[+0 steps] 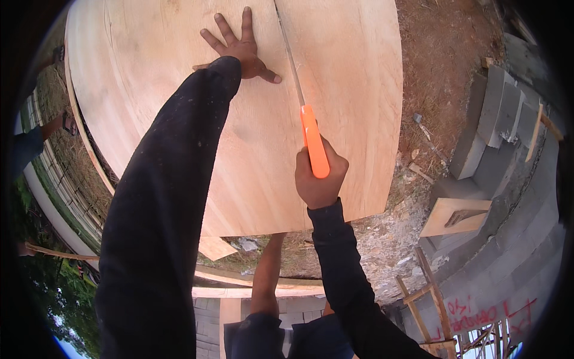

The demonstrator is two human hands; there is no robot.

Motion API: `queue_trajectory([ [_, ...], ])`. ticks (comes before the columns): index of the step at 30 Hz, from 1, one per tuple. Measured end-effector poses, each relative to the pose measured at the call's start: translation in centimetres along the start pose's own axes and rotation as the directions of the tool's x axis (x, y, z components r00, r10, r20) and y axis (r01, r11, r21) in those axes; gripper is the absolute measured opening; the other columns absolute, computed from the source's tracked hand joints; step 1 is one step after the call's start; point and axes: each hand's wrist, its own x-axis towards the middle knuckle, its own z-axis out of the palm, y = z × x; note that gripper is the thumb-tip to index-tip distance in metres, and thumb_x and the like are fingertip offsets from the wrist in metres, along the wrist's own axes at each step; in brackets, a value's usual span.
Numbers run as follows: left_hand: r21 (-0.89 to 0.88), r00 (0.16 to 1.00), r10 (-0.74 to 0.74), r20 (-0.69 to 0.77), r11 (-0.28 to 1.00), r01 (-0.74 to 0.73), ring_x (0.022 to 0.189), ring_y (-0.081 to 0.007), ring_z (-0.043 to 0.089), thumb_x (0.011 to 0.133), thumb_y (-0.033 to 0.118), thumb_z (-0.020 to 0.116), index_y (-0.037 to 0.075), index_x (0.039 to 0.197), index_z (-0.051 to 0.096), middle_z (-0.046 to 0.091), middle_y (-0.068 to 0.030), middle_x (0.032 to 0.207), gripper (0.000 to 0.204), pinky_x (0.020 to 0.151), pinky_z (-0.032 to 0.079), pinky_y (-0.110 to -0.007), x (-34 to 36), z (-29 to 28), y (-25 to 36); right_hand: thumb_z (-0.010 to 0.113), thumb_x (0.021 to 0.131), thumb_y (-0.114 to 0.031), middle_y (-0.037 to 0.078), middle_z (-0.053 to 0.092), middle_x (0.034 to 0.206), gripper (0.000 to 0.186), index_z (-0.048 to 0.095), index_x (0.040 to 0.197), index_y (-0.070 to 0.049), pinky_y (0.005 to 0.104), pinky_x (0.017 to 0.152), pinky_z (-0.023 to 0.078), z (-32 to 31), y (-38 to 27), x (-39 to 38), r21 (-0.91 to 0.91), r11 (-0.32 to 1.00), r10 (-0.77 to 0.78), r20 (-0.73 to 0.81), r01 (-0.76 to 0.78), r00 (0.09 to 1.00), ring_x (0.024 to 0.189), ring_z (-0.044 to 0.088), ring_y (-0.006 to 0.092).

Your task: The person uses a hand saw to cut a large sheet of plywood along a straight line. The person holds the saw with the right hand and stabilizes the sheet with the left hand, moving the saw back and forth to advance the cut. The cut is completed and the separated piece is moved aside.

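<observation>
A broad sheet of plywood (251,179) lies flat before me. My left hand (239,51) presses on it with fingers spread, left of the saw blade. A handsaw (315,143) with an orange handle is in my right hand (323,182), whose fingers wrap round the grip. Its thin blade runs away from me to the top edge of the view, seen nearly edge-on over the plywood. Whether the teeth are inside a cut I cannot tell. Both forearms are in dark sleeves.
Grey concrete blocks (499,107) are stacked at the right by a block wall. A wooden float (457,217) rests on them. A paintbrush-like tool (421,122) lies on the dirt. Timber pieces stand at the lower right. Another person's foot (70,124) shows at the far left.
</observation>
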Motion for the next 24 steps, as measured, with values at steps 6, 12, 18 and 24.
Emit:
queue_trajectory([
  [6,0.083,0.990,-0.053,0.130,0.996,0.042,0.136,-0.0598,-0.037,0.050,0.062,0.095,0.022,0.154,-0.030,-0.026,-0.0411,0.153,0.167,0.101,-0.008,-0.082,-0.7,-2.3,1.8,0.056,0.081,0.009,0.010,0.065,0.069,0.041,0.066,0.121,0.010,0.0237,0.056,0.048,-3.6,0.5,-5.7,-0.082,0.996,0.031,0.076,-0.025,0.997,0.058,0.061,0.0092],
  [12,0.051,0.989,-0.061,0.138,0.997,0.054,0.139,-0.0567,-0.033,0.052,0.062,0.093,0.028,0.155,-0.027,-0.033,-0.0297,0.157,0.162,0.100,0.001,-0.087,-0.1,-2.0,2.9,0.063,0.080,0.002,0.012,0.053,0.059,0.030,0.068,0.109,0.009,0.0315,0.051,0.043,3.3,-0.3,10.0,-0.004,0.999,0.046,0.053,-0.046,0.998,0.049,0.045,0.0139],
  [18,0.115,0.896,-0.302,0.326,0.953,0.280,0.144,-0.0508,-0.030,0.052,0.054,0.097,0.031,0.153,-0.030,-0.037,-0.0209,0.158,0.164,0.100,0.015,-0.089,-2.2,-7.6,4.1,0.053,0.084,0.008,0.014,0.071,0.078,0.038,0.067,0.119,0.010,0.0260,0.063,0.053,-7.2,-1.1,-8.7,-0.193,0.981,0.022,0.097,-0.003,0.995,0.065,0.067,0.0138],
  [24,0.092,0.928,-0.260,0.268,0.965,0.244,0.144,-0.0519,-0.029,0.054,0.054,0.096,0.031,0.154,-0.028,-0.036,-0.0207,0.159,0.161,0.098,0.015,-0.090,-1.1,-6.8,5.3,0.060,0.080,0.003,0.002,0.035,0.054,0.014,0.051,0.070,0.005,0.0307,0.047,0.035,5.3,-2.8,11.5,-0.025,0.999,0.023,0.013,-0.023,1.000,0.054,0.032,0.0086],
])
